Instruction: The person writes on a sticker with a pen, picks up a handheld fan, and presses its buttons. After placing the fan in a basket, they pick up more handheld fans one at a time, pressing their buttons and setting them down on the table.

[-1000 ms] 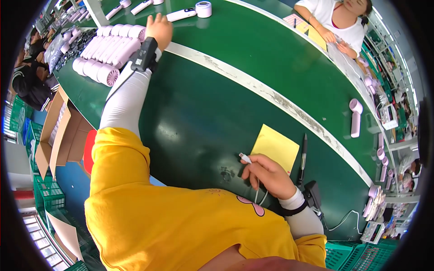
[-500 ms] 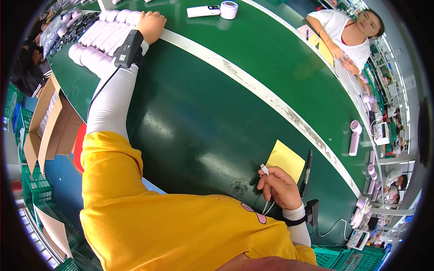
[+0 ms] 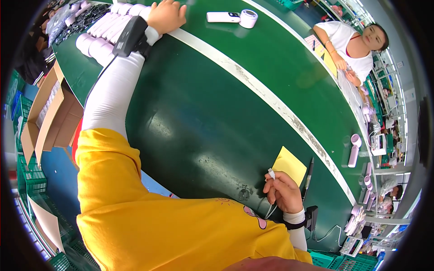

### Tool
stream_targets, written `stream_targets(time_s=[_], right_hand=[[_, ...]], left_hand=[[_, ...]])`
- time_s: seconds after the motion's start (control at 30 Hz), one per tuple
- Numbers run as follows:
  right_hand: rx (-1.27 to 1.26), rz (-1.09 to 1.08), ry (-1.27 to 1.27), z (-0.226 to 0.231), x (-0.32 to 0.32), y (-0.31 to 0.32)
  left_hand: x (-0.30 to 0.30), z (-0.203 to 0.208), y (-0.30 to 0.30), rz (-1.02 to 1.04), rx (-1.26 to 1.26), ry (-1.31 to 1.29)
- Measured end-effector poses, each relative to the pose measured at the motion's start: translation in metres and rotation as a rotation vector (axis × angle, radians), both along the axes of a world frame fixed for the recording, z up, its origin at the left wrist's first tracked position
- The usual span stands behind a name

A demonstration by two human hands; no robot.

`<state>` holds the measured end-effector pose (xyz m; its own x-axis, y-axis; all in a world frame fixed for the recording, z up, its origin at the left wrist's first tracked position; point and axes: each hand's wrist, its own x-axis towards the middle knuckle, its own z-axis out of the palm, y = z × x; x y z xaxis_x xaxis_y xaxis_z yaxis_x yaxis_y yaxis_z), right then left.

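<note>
My left hand [image 3: 166, 17] is stretched out at the far left with its fingers apart, beside rows of pale purple handheld fans [image 3: 107, 28]. Nothing shows in its grasp, though the top edge of the picture cuts close to the fingertips. Low on the right, my right hand [image 3: 286, 193] pinches a white cable by its small plug [image 3: 271, 173], which points up. The cable [image 3: 270, 211] hangs below the fingers toward my shirt. Farther along the green surface lies a single fan with a round head [image 3: 248, 19].
Beside my right hand lie a yellow paper pad [image 3: 291, 165] and a pen [image 3: 308, 179]. A white strip [image 3: 253, 81] crosses the green table. Across sits a person [image 3: 350, 47]. An open cardboard box [image 3: 56, 119] stands at left; a white meter [image 3: 351, 246] sits lower right.
My left hand has moved slightly up and right, with its fingers spreading. My right hand keeps its pinch on the plug. The whole view has shifted a little.
</note>
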<state>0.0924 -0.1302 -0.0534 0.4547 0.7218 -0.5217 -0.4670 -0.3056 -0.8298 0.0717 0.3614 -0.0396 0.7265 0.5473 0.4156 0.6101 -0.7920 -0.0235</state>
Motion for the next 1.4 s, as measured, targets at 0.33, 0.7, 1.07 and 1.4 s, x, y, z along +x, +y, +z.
stream_targets(time_s=[0.33, 0.7, 1.07, 1.4], right_hand=[[0.02, -0.094, -0.032, -0.004, -0.003, -0.002], [0.031, -0.145, -0.043, -0.005, -0.003, -0.003], [0.031, -0.183, -0.064, -0.006, -0.008, -0.004], [0.036, -0.169, -0.071, -0.008, -0.005, -0.002]], left_hand=[[0.009, -0.02, 0.123, 0.028, -0.047, 0.286], [-0.059, -0.011, 0.203, -0.264, -1.105, -0.548], [-0.044, 0.003, 0.19, -0.093, -1.241, -0.661], [-0.057, -0.013, 0.235, -0.292, -1.366, -0.394]])
